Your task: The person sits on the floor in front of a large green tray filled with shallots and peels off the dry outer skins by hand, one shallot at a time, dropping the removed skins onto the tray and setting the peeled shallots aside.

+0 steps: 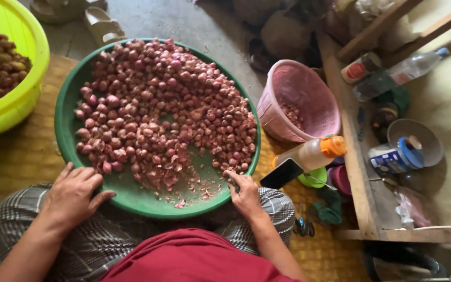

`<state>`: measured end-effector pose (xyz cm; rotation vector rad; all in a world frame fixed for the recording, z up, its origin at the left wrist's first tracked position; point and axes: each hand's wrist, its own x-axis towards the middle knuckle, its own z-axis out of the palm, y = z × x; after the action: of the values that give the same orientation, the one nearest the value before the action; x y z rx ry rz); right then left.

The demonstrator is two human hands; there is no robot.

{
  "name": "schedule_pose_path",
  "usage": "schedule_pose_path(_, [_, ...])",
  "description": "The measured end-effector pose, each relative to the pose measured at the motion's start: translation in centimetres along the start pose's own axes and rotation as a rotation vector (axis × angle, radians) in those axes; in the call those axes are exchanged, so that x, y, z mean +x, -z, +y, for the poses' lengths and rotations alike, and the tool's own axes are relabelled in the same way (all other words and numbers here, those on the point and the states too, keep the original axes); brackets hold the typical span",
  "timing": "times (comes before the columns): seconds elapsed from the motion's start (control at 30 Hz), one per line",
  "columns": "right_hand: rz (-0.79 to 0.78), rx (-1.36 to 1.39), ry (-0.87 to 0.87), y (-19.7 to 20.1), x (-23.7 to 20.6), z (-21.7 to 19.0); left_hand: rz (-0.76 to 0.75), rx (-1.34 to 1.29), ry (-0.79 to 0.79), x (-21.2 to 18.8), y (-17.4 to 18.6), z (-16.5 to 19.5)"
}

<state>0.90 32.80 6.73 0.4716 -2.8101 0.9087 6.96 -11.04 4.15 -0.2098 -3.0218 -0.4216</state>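
While the wide green plastic basin (79, 94), heaped with small red shallots (157, 99), sits at frame centre, the left hand (74, 193) lies open on its lower rim and the right hand (244, 190) curls over it. Probably heavy; hold both sides.

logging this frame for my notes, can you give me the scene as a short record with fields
left hand: left hand rests on the near rim of the green tray
right hand: right hand touches the tray's near right rim; whether it holds anything is unclear
tray contents: shallots piled toward the far side, loose skins nearer
left of tray: yellow basin with more shallots
right of tray: pink basket, bottle with orange cap, dark phone
surface: woven mat
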Motion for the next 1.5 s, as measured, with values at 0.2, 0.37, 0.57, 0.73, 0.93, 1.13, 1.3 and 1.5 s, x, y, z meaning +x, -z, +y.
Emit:
schedule_pose_path(0.2, [0.029, 0.015, -0.028, -0.6, -0.3, 3.3, -0.077, 0.006, 0.006, -1.3, -0.9, 1.9])
schedule_pose_path(0.37, [0.079, -0.054, 0.050, 0.2, 0.3, 4.7, -0.055, -0.016, -0.031, -3.2, 0.1, 4.1])
schedule_pose_path(0.57, [0.096, -0.160, 0.059, 1.0, 0.5, 2.4, 0.166, -0.138, -0.131, -3.4, 1.2, 4.7])
schedule_pose_path(0.73, [0.133, -0.094, 0.126, 1.8, 1.2, -1.9, 0.179, -0.085, -0.126, 0.3, -0.2, 5.7])
schedule_pose_path(0.93, [-0.076, 0.209, 0.062, 0.3, 2.0, -5.6, 0.221, -0.083, -0.392, 7.4, -5.0, 9.5])
schedule_pose_path(1.13, [-0.292, 0.459, -0.156, -2.6, 2.9, -7.2, 0.181, -0.421, -0.204, 8.5, -6.2, 10.3])
schedule_pose_path(1.3, [-0.409, 0.879, -0.205, -5.3, 3.5, -7.4, -0.109, -1.480, 0.202, 6.1, -5.8, 11.4])
schedule_pose_path(1.5, [-0.318, 0.905, -0.056, -7.7, 2.9, -7.1, -0.125, -1.767, 0.366, 4.0, -6.5, 12.3])
